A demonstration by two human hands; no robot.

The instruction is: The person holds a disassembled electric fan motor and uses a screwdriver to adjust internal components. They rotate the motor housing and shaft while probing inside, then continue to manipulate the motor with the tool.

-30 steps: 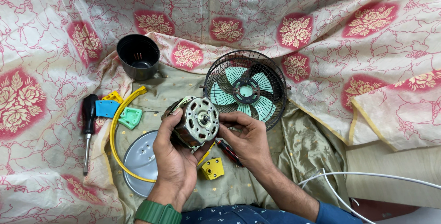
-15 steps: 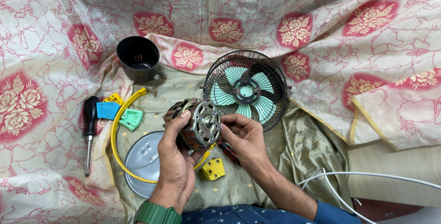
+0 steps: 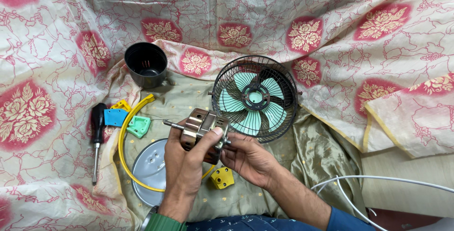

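Head view: left hand clasps the fan motor, now turned shaft-sideways; right hand pinches its end, near the fan cage.

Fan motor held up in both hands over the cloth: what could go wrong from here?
1. The fan motor is held in the air by the left hand, with the right hand only at its end; a slip could drop it on the yellow block or the grey disc.
2. Its bare shaft points toward the small green part; a swing might knock it.
3. The white cable near the right forearm could snag.
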